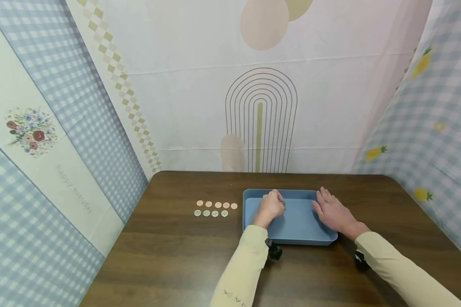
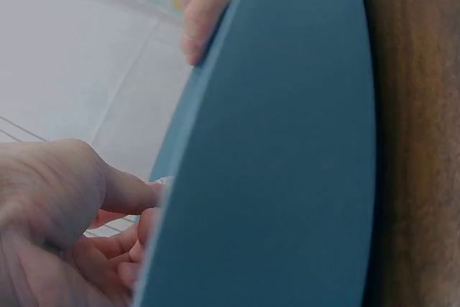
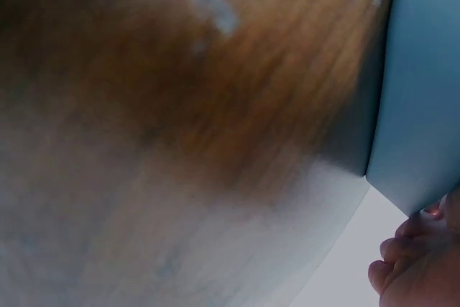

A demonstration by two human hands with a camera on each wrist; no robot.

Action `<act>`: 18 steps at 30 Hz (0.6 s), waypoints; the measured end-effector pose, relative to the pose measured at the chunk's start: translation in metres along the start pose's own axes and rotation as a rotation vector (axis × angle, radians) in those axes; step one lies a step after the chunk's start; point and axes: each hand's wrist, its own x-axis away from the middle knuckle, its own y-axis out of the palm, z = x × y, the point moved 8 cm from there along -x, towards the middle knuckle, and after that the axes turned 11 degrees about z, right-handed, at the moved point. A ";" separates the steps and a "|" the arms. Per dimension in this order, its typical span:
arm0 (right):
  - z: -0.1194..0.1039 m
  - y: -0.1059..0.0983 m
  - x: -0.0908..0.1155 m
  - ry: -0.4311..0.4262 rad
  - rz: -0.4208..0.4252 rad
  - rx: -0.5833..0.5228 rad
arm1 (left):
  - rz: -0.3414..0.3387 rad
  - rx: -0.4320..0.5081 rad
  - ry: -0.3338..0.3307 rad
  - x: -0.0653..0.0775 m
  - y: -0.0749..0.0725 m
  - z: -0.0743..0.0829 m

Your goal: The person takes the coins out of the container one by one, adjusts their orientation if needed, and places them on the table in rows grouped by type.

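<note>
A shallow blue tray (image 1: 299, 221) lies on the brown wooden table. Over its left part my left hand (image 1: 269, 207) pinches a silver coin (image 1: 282, 202) between thumb and fingers. In the left wrist view a shiny edge of the coin (image 2: 165, 180) shows at the fingertips, partly behind the tray wall. My right hand (image 1: 335, 213) rests on the tray's right rim with its fingers extended. To the left of the tray lies a row of several copper coins (image 1: 218, 205), and nearer to me a row of several silver coins (image 1: 214, 213).
The wooden table (image 1: 169, 260) reaches back to a white printed cloth (image 1: 184, 106). Blue checked cloths hang at the left and right sides. Dark wrist cameras sit under both cuffs, the left one (image 1: 274, 250) close to the tray's front edge.
</note>
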 end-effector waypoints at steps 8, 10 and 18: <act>-0.001 0.000 0.004 0.002 -0.008 0.007 | 0.045 0.004 0.018 0.005 -0.026 -0.006; -0.003 -0.001 0.005 0.003 -0.007 0.007 | 0.062 0.003 0.026 0.006 -0.035 -0.008; -0.009 -0.003 0.012 0.015 -0.013 0.006 | 0.092 -0.014 0.046 0.012 -0.065 -0.018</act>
